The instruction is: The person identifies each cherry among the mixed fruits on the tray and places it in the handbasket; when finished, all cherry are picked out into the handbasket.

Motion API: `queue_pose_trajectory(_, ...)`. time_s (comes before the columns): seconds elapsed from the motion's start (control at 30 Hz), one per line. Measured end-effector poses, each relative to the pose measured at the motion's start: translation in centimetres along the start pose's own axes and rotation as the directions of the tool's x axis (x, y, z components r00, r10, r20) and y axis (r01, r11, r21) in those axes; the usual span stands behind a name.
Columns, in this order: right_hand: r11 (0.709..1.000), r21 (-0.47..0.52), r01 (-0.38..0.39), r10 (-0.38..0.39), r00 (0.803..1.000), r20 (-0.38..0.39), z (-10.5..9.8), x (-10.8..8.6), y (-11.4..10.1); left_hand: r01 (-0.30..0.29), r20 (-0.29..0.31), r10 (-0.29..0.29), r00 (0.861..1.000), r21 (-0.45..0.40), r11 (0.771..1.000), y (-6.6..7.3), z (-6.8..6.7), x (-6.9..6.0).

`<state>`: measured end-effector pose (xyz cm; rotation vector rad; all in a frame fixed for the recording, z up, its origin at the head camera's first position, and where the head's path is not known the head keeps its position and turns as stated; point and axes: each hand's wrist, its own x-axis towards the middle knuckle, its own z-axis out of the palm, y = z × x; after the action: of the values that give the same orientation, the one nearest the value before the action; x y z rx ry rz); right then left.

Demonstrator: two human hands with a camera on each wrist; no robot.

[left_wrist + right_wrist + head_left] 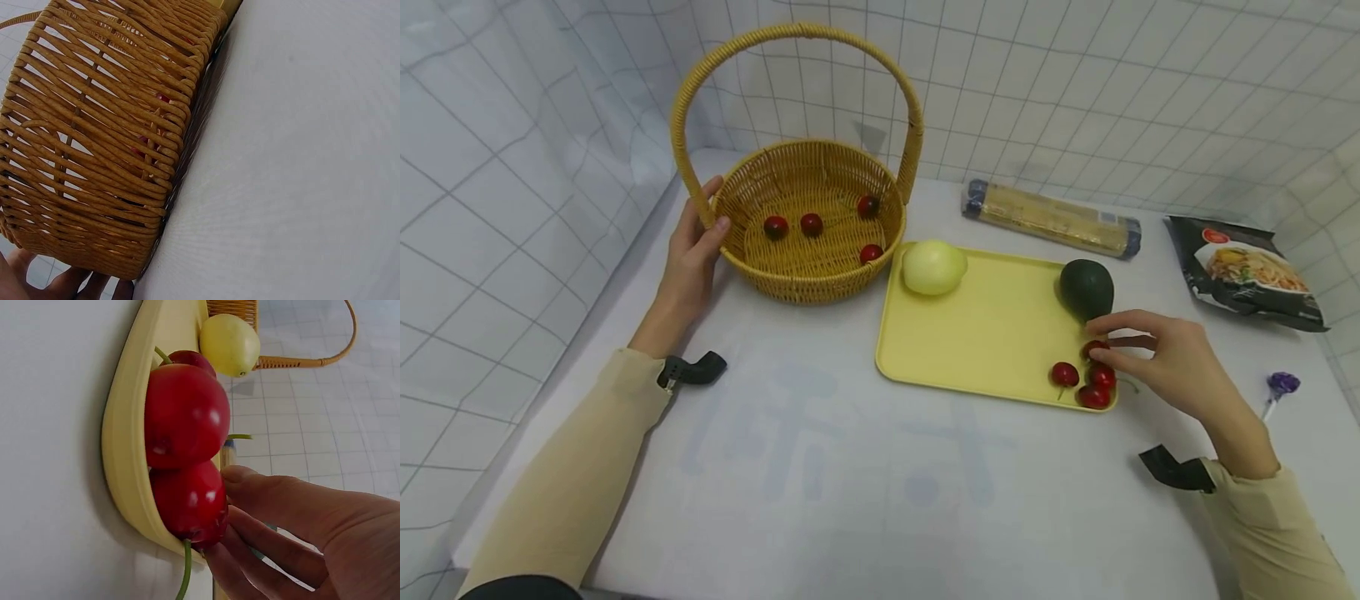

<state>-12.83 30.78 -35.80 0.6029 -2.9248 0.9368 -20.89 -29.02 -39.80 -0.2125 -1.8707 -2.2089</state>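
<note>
My left hand (691, 258) grips the left side of the yellow wicker basket (805, 287), thumb over the rim by the handle base. In the left wrist view, its fingers (69, 284) lie against the woven wall (94, 156). Several red cherries (811, 224) rest apart inside the basket. At the yellow tray's (985, 333) right end, my right hand (1176, 362) pinches a dark red cherry (1095, 348) between thumb and fingers. Three more cherries (1093, 396) are beside it. The right wrist view has the hand (300, 531) behind two large-looking cherries (187, 415), partly hiding the pinch.
A pale green round fruit or vegetable (934, 267) sits at the tray's upper left, a dark green avocado-like one (1086, 289) at its upper right. Behind the tray lies a long yellow packet (1052, 220). Farther right are a black food packet (1251, 271) and a purple lollipop (1282, 383).
</note>
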Motion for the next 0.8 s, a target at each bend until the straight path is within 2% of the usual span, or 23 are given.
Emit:
queue_pose_trajectory(0.1, 1.0, -0.017, 0.014, -0.014, 1.0, 0.014, 0.2, 0.0, 0.4, 0.007, 0.002, -0.007, 1.0, -0.001, 1.0, 0.1, 0.0, -0.1)
queue_pose_trajectory(0.2, 1.0, -0.021, -0.004, 0.004, 1.0, 0.012, 0.4, -0.2, 0.6, 0.016, 0.008, -0.017, 1.0, 0.012, 1.0, 0.1, 0.0, -0.2)
queue_pose_trajectory(0.3, 1.0, 0.008, -0.009, 0.009, 1.0, -0.009, 0.8, -0.3, 0.6, 0.019, 0.015, -0.02, 1.0, 0.02, 1.0, 0.1, 0.0, -0.2)
queue_pose_trajectory(0.47, 0.995, 0.064, 0.07, -0.067, 0.996, -0.052, 1.4, 0.1, 0.1, 0.006, 0.007, -0.006, 1.0, 0.014, 1.0, 0.2, 0.0, -0.1)
queue_pose_trajectory(0.57, 0.992, 0.071, 0.105, -0.101, 0.993, -0.053, 2.0, 0.4, -0.4, 0.005, -0.002, -0.005, 1.0, 0.02, 1.0, 0.3, -0.1, -0.2)
queue_pose_trajectory(0.8, 0.997, 0.053, 0.059, -0.058, 0.998, -0.027, 3.2, 0.3, -1.3, 0.005, 0.016, -0.006, 1.0, 0.031, 0.999, 0.4, -0.1, -0.3)
